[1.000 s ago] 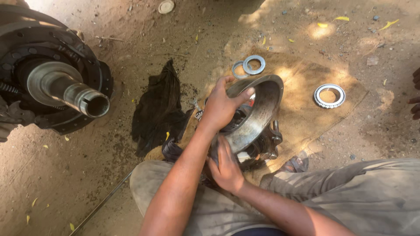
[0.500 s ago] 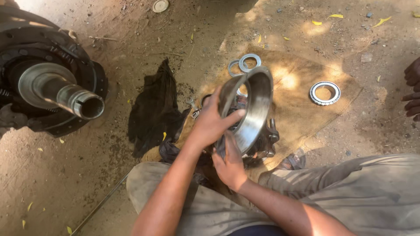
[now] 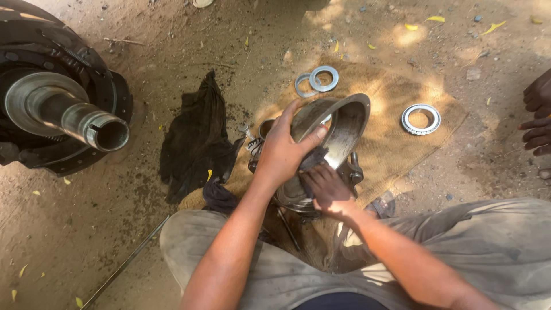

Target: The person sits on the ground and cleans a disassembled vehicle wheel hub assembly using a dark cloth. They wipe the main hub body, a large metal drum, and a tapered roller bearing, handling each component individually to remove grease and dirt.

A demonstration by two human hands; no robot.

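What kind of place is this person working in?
Probably an open-air vehicle repair spot: bare dirt ground, an exposed axle spindle, and a metal wheel hub on sackcloth beside a loose bearing ring.

Probably an open-air vehicle repair yard: bare dirt ground (image 3: 172,34), an axle spindle (image 3: 86,117), a loose bearing (image 3: 420,119) on sacking (image 3: 402,155).

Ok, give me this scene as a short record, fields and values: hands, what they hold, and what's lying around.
left hand: grips the rim of the metal hub
right hand: pressed against the hub's lower side, fingers dark with grease
hub: tilted on its edge over the burlap mat
bearing ring: flat on the mat, apart from the hub
two washers: overlapping, at the mat's far edge
black rag: on the dirt
axle spindle: at left
another person's hand: right edge
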